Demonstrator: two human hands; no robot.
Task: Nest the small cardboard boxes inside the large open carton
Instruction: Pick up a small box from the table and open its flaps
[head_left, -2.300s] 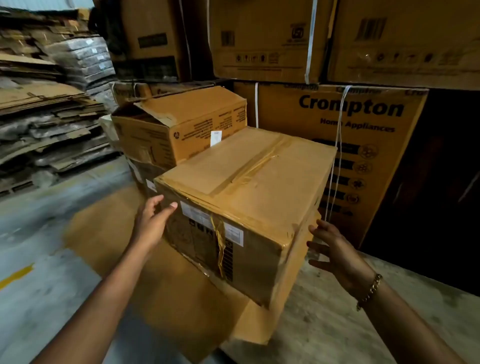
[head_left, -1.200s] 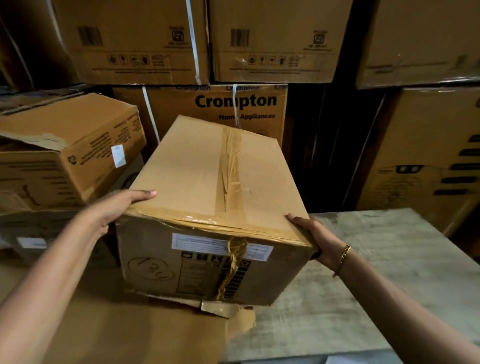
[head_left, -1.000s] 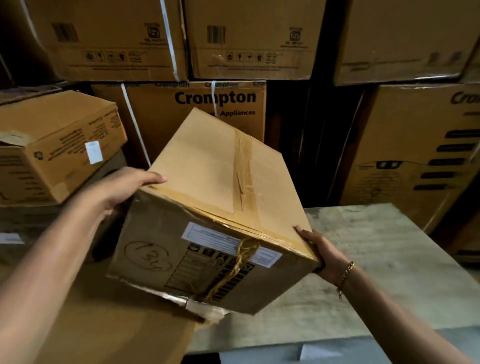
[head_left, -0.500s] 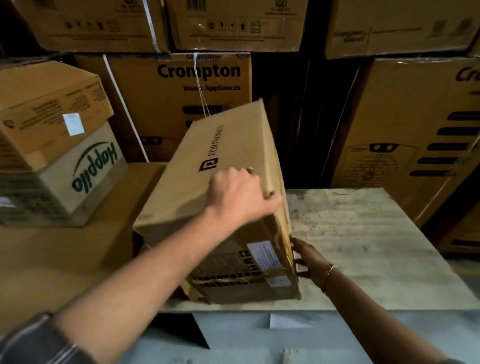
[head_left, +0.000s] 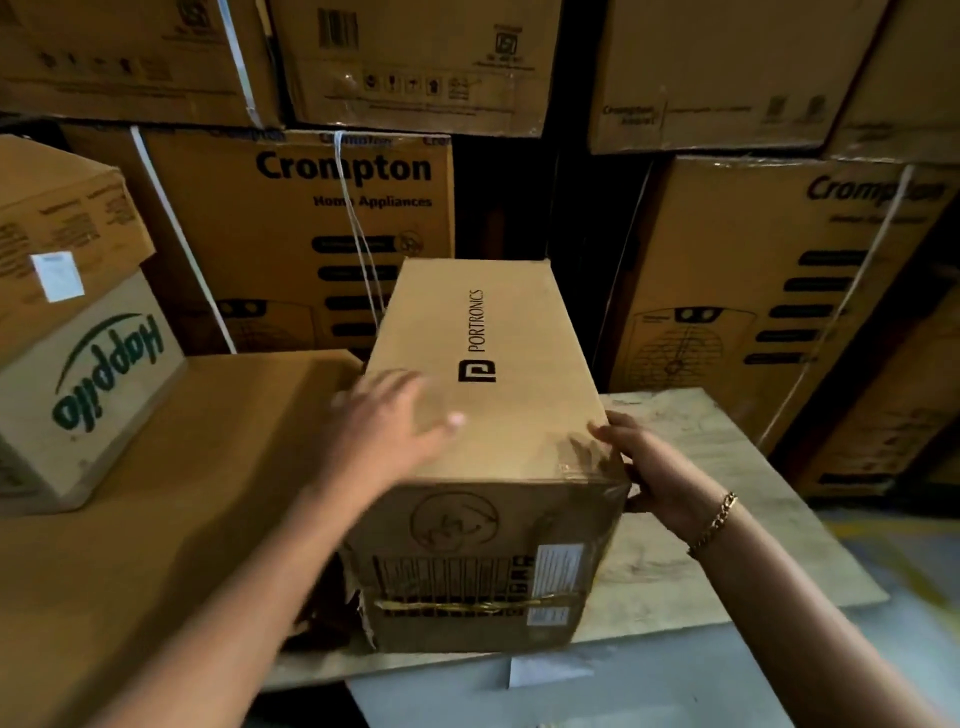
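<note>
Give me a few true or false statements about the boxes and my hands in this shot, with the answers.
The Portronics box lies closed with its logo facing up. True.
The left hand is under the box. False: it is over the top face, fingers spread.
The right hand wears a bracelet at the wrist. True.
The Happilo box sits on top of the Portronics box. False: it stands apart to the left, beneath another carton.
</note>
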